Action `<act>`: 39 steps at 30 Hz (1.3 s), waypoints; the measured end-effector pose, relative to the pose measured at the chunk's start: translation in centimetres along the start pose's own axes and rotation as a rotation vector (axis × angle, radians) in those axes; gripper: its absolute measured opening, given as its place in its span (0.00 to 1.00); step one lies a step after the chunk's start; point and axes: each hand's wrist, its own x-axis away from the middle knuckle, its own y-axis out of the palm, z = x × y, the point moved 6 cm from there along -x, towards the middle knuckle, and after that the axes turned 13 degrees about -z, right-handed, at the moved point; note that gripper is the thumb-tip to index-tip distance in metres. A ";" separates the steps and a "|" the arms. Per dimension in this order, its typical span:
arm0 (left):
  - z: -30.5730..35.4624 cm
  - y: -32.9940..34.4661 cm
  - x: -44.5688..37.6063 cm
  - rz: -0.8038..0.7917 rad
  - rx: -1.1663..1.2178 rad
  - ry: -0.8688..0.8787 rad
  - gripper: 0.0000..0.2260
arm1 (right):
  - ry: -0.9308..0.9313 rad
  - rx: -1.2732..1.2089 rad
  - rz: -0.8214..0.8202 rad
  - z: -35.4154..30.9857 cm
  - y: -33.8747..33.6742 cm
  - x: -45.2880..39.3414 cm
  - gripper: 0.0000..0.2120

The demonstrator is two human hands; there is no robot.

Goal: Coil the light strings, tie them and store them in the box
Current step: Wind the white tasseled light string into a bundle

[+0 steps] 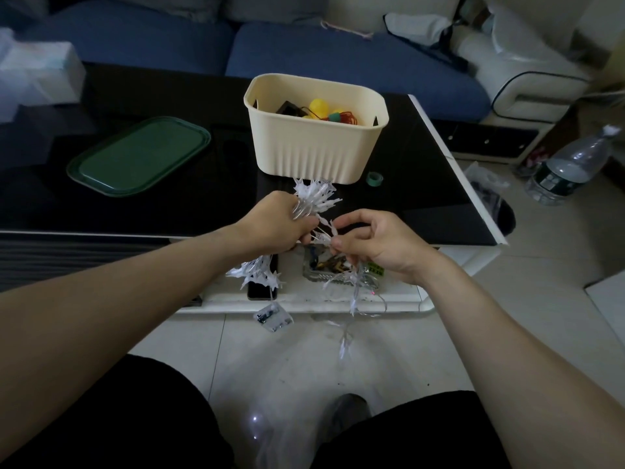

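Both hands' fingers (306, 228) grip the light string (316, 198) between them.

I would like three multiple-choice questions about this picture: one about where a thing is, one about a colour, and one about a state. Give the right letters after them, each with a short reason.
1. Where does the green lid lie?
A. on the box
B. on the black table, to the left of the box
C. on the floor

2. What colour is the storage box?
A. cream
B. blue
C. red

3. What is the state of the light string?
A. all stored in the box
B. partly coiled in the left hand, with the rest hanging loose
C. lying untouched on the sofa

Answers:
1 B: the lid lies flat on the table, apart from the box.
2 A: its ribbed walls are cream.
3 B: the left hand grips a bundle, the right hand pinches a strand, and the tail hangs toward the floor.
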 end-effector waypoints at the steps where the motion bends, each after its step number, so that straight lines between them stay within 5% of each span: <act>1: 0.0 0.0 0.0 0.001 -0.022 -0.008 0.11 | -0.005 -0.003 -0.001 0.0 -0.2 0.1 0.18; 5: -0.3 0.3 -0.1 -0.039 -0.045 -0.038 0.12 | -0.010 -0.007 0.008 0.3 -0.6 0.2 0.22; 17: -0.1 0.0 0.4 -0.014 0.125 -0.072 0.08 | 0.111 0.034 0.090 1.2 -1.3 0.2 0.04; 22: 0.0 0.2 0.5 -0.035 0.145 -0.084 0.12 | 0.364 0.280 0.236 2.5 -3.8 0.9 0.06; 28: 0.1 0.3 0.6 -0.042 0.157 -0.058 0.12 | 0.754 0.653 0.178 2.5 -5.2 2.3 0.11; 31: 0.5 0.6 0.6 -0.083 0.231 -0.014 0.13 | 0.649 0.742 0.117 1.4 -4.2 1.8 0.21; 34: 1.0 1.4 0.8 -0.172 0.316 0.035 0.14 | 0.401 0.428 -0.085 1.4 -1.1 0.9 0.25; 39: 1.4 2.4 0.8 -0.290 0.433 0.107 0.14 | 0.190 0.102 -0.185 1.4 1.9 -0.3 0.09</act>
